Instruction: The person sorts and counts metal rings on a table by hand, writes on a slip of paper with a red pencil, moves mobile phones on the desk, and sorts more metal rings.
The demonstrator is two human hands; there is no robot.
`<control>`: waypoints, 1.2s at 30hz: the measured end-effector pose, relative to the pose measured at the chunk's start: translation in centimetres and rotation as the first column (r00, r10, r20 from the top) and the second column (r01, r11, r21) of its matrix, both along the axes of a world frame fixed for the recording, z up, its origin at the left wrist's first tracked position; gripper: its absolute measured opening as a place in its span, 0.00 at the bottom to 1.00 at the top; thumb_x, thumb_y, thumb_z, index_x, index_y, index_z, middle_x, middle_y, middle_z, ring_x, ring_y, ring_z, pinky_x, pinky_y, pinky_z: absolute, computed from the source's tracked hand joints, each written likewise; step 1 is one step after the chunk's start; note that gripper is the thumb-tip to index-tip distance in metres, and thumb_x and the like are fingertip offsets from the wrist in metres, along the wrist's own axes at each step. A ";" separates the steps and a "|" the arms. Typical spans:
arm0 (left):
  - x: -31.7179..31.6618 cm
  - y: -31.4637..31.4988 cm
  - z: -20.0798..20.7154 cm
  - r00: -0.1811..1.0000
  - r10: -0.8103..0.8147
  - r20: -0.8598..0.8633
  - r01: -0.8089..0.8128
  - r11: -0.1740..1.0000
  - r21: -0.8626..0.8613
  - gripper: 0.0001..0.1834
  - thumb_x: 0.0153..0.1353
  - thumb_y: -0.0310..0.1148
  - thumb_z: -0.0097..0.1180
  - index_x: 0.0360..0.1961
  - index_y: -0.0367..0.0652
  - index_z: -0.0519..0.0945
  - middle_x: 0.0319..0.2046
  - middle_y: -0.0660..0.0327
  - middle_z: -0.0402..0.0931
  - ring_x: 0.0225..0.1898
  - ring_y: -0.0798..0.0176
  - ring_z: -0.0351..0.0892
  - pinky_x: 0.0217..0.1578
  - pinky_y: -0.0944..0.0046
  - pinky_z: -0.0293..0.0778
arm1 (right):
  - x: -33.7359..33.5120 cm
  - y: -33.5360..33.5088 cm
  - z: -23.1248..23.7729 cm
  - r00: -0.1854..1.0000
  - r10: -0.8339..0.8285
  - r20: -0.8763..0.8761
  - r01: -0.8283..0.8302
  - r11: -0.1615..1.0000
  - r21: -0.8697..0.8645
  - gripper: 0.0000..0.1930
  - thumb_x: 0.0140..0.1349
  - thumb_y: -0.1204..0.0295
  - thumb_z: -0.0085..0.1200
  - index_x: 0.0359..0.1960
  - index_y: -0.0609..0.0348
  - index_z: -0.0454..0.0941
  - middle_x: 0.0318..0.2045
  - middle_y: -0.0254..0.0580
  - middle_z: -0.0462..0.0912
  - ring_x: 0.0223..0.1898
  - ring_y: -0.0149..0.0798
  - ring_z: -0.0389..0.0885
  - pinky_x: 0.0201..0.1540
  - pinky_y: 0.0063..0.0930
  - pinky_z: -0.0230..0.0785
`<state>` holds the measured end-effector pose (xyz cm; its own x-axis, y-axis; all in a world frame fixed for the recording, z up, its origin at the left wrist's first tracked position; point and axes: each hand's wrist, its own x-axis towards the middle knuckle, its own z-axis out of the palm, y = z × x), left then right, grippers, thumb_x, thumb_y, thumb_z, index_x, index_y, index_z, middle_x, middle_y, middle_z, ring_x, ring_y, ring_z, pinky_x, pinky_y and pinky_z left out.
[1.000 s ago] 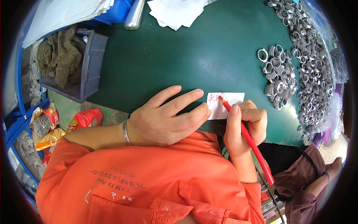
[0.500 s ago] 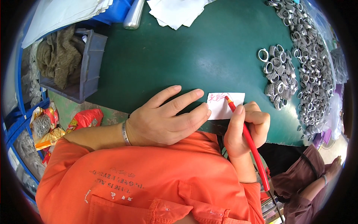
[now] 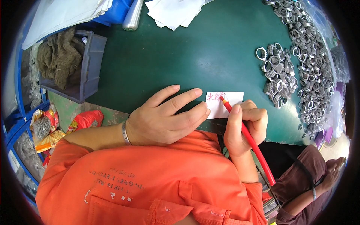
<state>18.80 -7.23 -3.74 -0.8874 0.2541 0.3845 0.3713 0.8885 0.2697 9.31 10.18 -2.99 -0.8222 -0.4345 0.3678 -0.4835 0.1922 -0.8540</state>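
A small white paper slip (image 3: 233, 98) with red handwriting lies at the near edge of the green table. My right hand (image 3: 245, 129) pinches a long red pencil (image 3: 258, 153), whose tip rests on the slip at the end of the writing. My left hand (image 3: 168, 114) lies flat and spread on the table's edge, its fingertips at the slip's left side. A metal bracelet circles my left wrist. To the right of the slip sits a small heap of grey metal rings (image 3: 279, 75), toothed like watch bezels or clamps.
A larger spread of metal rings (image 3: 313, 71) runs along the table's right side. White sheets (image 3: 174, 13) and a silver cylinder (image 3: 132, 18) lie at the back. A grey bin (image 3: 92, 63) with brown cloth (image 3: 63, 56) stands left. Another person's hand (image 3: 332, 178) shows lower right.
The pencil has added red strokes to the slip and its tip has shifted slightly left. Its rear end has swung up and right. The other person's hand at lower right has moved.
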 end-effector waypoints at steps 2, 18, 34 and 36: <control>0.0 -0.1 0.1 1.000 0.005 -0.013 -0.005 1.000 -0.004 0.12 0.55 0.34 0.56 0.41 0.55 0.83 0.48 0.74 0.73 0.55 0.64 0.71 0.55 0.59 0.64 | -0.2 0.0 -0.1 0.999 -0.001 -0.043 0.002 1.000 0.011 0.12 0.53 0.88 0.53 0.23 0.60 0.63 0.12 0.35 0.68 0.12 0.30 0.62 0.18 0.24 0.56; 0.2 -0.8 -0.1 0.985 -0.102 -0.139 0.118 0.986 0.115 0.14 0.53 0.32 0.52 0.40 0.41 0.81 0.45 0.62 0.72 0.53 0.56 0.70 0.52 0.55 0.68 | -7.8 -12.7 2.7 0.859 0.373 -0.351 -0.113 0.806 0.580 0.11 0.52 0.79 0.53 0.39 0.63 0.76 0.31 0.54 0.77 0.34 0.56 0.77 0.38 0.42 0.70; 0.4 -1.0 -0.2 0.991 -0.119 -0.054 0.124 0.986 0.110 0.18 0.55 0.32 0.52 0.48 0.45 0.78 0.50 0.64 0.71 0.56 0.57 0.69 0.53 0.54 0.67 | -8.0 -13.4 1.9 0.802 0.502 -0.324 -0.290 0.801 0.524 0.18 0.48 0.83 0.49 0.44 0.61 0.76 0.31 0.48 0.75 0.36 0.50 0.76 0.38 0.40 0.69; 0.5 -1.0 0.0 0.991 -0.130 -0.033 0.133 0.985 0.114 0.19 0.55 0.33 0.51 0.48 0.45 0.78 0.50 0.64 0.71 0.56 0.57 0.69 0.53 0.54 0.67 | -8.1 -13.4 2.1 0.821 0.459 -0.339 -0.240 0.817 0.524 0.24 0.46 0.85 0.49 0.50 0.61 0.75 0.33 0.49 0.75 0.37 0.51 0.76 0.38 0.39 0.69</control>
<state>19.25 -8.28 -3.73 -0.8385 0.3209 0.4403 0.4913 0.7947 0.3565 1.25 -3.24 -0.89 -0.3807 -0.8607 0.3381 -0.8851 0.2333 -0.4026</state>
